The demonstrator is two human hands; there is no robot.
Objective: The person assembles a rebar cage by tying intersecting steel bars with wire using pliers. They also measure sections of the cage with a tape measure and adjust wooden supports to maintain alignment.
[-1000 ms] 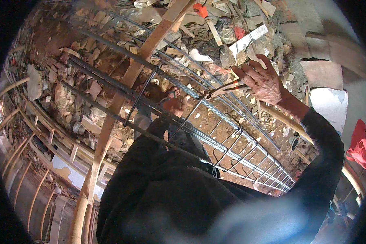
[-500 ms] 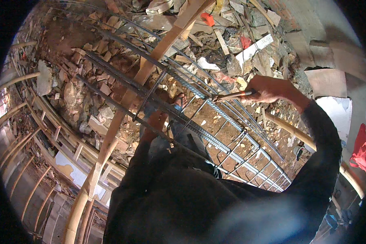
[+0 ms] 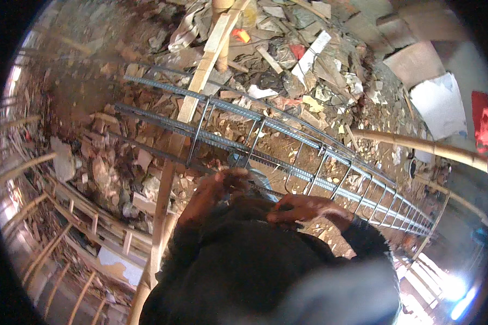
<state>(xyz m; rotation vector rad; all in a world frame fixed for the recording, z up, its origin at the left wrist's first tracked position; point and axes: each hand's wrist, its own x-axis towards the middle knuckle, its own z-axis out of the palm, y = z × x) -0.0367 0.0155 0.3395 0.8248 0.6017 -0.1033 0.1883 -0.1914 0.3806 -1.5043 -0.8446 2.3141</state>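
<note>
A long rebar cage (image 3: 309,176) of ribbed steel bars with square stirrups (image 3: 259,134) runs from upper left to lower right in front of me. My left hand (image 3: 214,190) is at its near side, close to my body, fingers curled; what they hold, if anything, is hidden. To its right, my right hand (image 3: 305,210) is closed against the front of my dark top. A small orange-red bit shows at its thumb, matching the handle of the pincers seen earlier; the rest of the tool is hidden.
A wooden beam (image 3: 200,73) passes under the cage's left part. Rubble and broken boards (image 3: 314,54) cover the ground beyond. A bamboo pole (image 3: 417,142) lies at the right, near a white panel (image 3: 439,105) and a red cloth (image 3: 482,122). Bamboo framing (image 3: 87,216) stands left.
My right hand has left the far bar, where the pincers touched the cage, and come in to my body beside my left hand. The view has turned, showing more of the cage's right end.
</note>
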